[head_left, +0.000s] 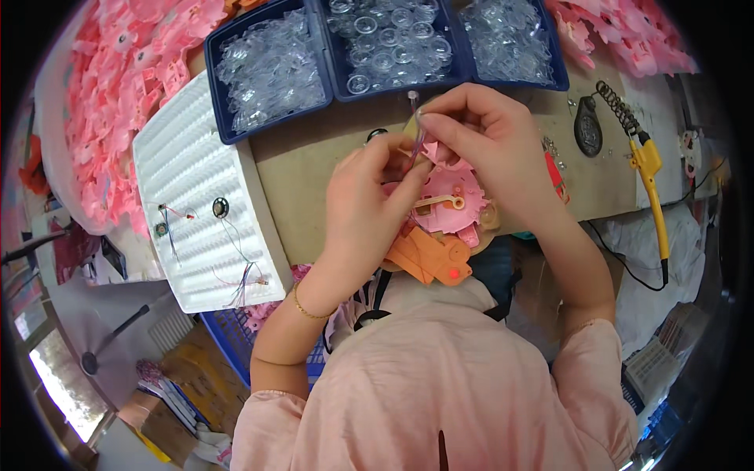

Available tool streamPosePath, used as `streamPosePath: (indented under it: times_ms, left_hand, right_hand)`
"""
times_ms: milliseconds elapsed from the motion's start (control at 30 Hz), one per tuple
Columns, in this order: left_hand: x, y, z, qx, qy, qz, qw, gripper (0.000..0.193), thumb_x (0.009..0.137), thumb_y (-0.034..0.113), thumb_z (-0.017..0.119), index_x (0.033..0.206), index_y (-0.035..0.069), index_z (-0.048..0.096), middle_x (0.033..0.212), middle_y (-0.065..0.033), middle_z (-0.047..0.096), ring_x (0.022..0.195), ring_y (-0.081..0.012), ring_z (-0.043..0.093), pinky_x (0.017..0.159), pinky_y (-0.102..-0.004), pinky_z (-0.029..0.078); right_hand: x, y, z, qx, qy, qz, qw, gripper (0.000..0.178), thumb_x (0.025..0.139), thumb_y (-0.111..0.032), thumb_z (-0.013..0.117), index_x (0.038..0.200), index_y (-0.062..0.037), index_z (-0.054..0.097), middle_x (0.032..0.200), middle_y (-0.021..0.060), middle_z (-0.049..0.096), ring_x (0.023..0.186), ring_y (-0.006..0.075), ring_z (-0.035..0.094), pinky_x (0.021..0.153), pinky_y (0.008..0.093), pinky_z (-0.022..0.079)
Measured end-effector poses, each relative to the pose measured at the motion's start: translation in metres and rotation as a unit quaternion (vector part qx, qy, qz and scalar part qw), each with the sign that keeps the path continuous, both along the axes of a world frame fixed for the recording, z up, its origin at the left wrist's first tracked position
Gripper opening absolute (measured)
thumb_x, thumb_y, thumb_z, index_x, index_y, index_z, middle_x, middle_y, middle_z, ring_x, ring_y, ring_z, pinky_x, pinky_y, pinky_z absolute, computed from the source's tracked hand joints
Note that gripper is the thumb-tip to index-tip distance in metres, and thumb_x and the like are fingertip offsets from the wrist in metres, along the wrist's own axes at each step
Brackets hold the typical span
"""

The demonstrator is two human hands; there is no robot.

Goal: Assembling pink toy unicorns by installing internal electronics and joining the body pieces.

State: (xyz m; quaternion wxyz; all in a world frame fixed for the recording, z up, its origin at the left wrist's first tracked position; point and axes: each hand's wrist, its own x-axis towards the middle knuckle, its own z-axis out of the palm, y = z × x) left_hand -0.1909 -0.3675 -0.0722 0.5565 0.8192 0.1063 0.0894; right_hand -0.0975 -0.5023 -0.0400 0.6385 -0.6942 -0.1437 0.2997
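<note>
My left hand (pixel 365 196) pinches a thin strand of wires with a small clear tip (pixel 413 96) standing up between the hands. Close beside it, the fingers of my right hand (pixel 483 129) are pressed together on the same strand, and they partly hide it. Under both hands lies a pink plastic toy part (pixel 473 206) with a small beige lever (pixel 458 202). An orange plastic toy part (pixel 428 255) with a glowing red spot sits just nearer to me. Behind my left fingers a small round black part (pixel 377 133) shows in part.
Three blue trays (pixel 334 96) of clear plastic pieces stand at the back. Pink parts (pixel 118 102) are heaped left and far right. A white ribbed tray (pixel 184 259) holds a small speaker (pixel 221 207) and wires. On the right are a yellow soldering iron (pixel 650 180) and a black oval piece (pixel 587 127).
</note>
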Motion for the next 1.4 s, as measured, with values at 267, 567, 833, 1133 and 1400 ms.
streamPosePath:
  times_ms: [267,567,833,1133,1400]
  left_hand:
    - [0.003,0.023,-0.010,-0.323,0.021,-0.046,0.945,0.022,0.088,0.018,0.061,0.095,-0.003,0.061,0.089,-0.0027,0.060,0.080,-0.0061,0.052,0.068,-0.0219,0.043]
    - [-0.002,0.016,-0.007,-0.018,-0.059,-0.123,0.990,0.019,0.086,0.014,0.059,0.101,0.003,0.063,0.091,-0.0067,0.065,0.086,-0.0137,0.059,0.079,-0.0267,0.044]
    - [-0.002,0.019,-0.013,0.047,-0.018,-0.117,0.992,0.019,0.076,0.010,0.067,0.095,0.005,0.067,0.079,-0.0068,0.064,0.083,-0.0200,0.059,0.076,-0.0303,0.044]
    - [-0.007,0.009,-0.028,0.195,-0.139,0.013,0.971,0.010,0.072,0.015,0.070,0.078,0.009,0.066,0.070,-0.0032,0.061,0.068,-0.0216,0.056,0.069,-0.0350,0.039]
    - [-0.014,0.005,-0.032,0.148,-0.120,0.012,0.982,0.009,0.073,0.016,0.069,0.078,0.010,0.065,0.069,-0.0018,0.061,0.069,-0.0208,0.057,0.073,-0.0351,0.039]
  right_hand:
    - [-0.037,-0.052,-0.029,-0.024,-0.235,0.083,0.968,0.012,0.076,0.007,0.061,0.087,0.0015,0.059,0.086,0.0085,0.058,0.078,0.0134,0.057,0.069,0.0240,0.046]
    - [-0.035,-0.058,-0.005,0.064,0.024,0.058,0.996,0.015,0.078,0.009,0.059,0.092,0.0059,0.060,0.089,0.0146,0.061,0.077,0.0191,0.062,0.068,0.0281,0.052]
    - [-0.049,-0.055,-0.015,-0.081,-0.223,0.045,0.970,0.011,0.078,0.007,0.062,0.089,0.0048,0.061,0.086,0.0098,0.062,0.075,0.0128,0.060,0.065,0.0243,0.049]
    - [-0.046,-0.017,-0.041,-0.215,-0.467,0.118,0.850,0.011,0.075,-0.010,0.066,0.085,-0.0064,0.065,0.079,0.0035,0.063,0.077,0.0206,0.058,0.075,0.0318,0.037]
    - [-0.059,-0.022,-0.038,-0.278,-0.496,0.132,0.812,0.014,0.077,-0.013,0.064,0.090,-0.0069,0.065,0.095,0.0016,0.061,0.093,0.0204,0.054,0.086,0.0388,0.031]
